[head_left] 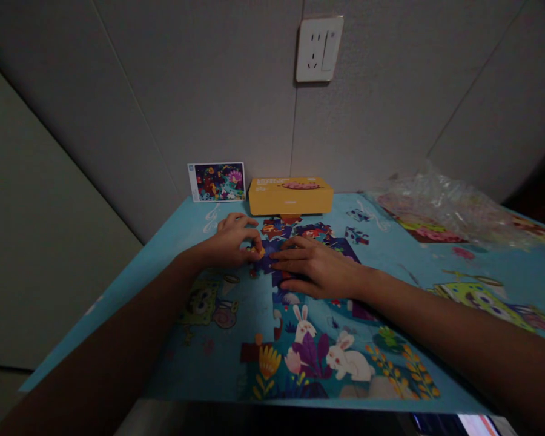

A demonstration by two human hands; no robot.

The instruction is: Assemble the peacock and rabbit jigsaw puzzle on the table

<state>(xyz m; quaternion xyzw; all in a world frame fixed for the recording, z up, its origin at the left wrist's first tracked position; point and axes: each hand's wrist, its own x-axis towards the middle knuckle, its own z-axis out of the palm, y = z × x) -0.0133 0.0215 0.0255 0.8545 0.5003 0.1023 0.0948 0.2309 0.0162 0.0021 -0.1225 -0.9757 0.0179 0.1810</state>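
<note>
A partly assembled jigsaw puzzle (318, 345) with white rabbits and plants lies on the blue table. My left hand (234, 242) is at its upper left, thumb and fingers closed on a small puzzle piece (257, 253) with orange on it. That piece is at the edge of a dark purple section and is partly covered by my fingers. My right hand (315, 266) lies flat across the upper middle of the puzzle, fingers stretched out to the left, hiding the pieces under it. Loose puzzle pieces (357, 235) lie to the upper right.
Against the wall stand a yellow box (290, 198) and a picture card (220, 183) leaning upright. Crumpled clear plastic (449, 206) covers the table's back right. The blue tabletop (163, 242) has printed cartoon figures. Below the front edge shows a lit screen (458, 425).
</note>
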